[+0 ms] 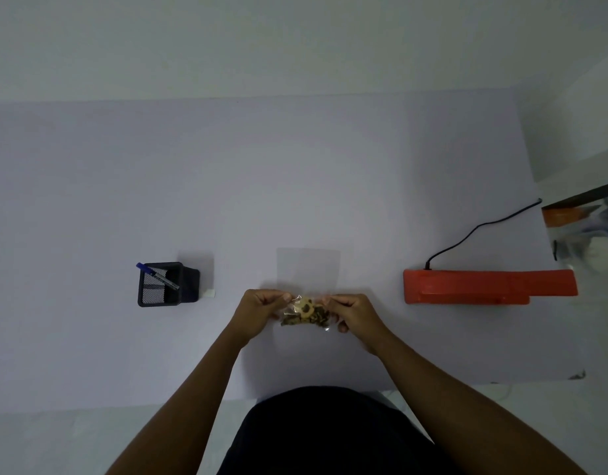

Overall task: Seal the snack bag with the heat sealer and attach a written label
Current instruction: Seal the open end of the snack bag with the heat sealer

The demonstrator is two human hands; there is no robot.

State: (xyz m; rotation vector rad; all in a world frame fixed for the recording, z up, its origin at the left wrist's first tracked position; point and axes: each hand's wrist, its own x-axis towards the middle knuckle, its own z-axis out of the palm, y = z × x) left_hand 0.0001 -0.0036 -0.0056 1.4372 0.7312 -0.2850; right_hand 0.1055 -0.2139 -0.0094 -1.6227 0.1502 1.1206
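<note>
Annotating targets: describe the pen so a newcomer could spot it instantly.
On the pale table, look left of the hands to the black mesh holder. The pen leans diagonally inside it, the holder's only visible content, its blue cap poking over the far-left rim.

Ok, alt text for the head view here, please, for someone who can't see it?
Both hands, the left hand and the right hand, pinch a small clear snack bag just above a pale table. An orange heat sealer with a black cord lies to the right; a black mesh pen holder holding a blue pen stands to the left.
</note>
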